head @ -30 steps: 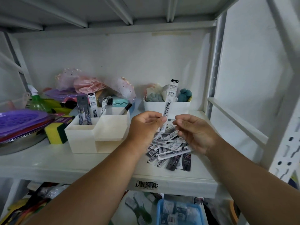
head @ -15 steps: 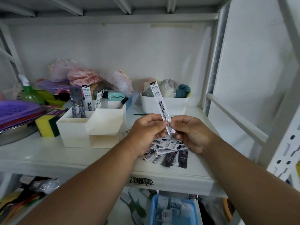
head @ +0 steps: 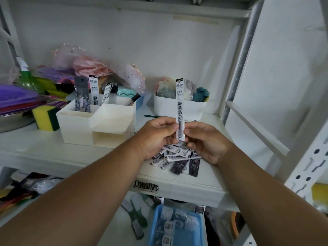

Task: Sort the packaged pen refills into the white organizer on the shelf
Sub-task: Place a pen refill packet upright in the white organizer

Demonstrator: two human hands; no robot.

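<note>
So, head view, the only one I've got: both hands are up in front of the shelf (head: 53, 153), pinching one packaged refill (head: 179, 103) between them. The left hand (head: 156, 137) has it between thumb and fingertips on the left edge, the right hand (head: 207, 141) does the same on the right edge, both down at the bottom end of the pack. So each grip is clenched on that same refill. It stands pretty much upright, white header card at the top, printed side facing me.

Right under the hands there's a loose pile of refills (head: 179, 157) lying flat on the shelf, white packs and a couple of dark ones, near the front edge.

The white organizer (head: 79, 125) sits to the left of the hands, well apart from the held pack. Its rear compartments already have a few packs standing in them (head: 94, 91), plus one dark pack in the left rear slot.

Behind the hands is a white bin (head: 166, 107) with fabric stuff in it. Further left there's a yellow-green sponge (head: 45, 118) and a purple plastic lid or tray (head: 16, 98). A blue tray (head: 177, 226) sits on the level below.
</note>
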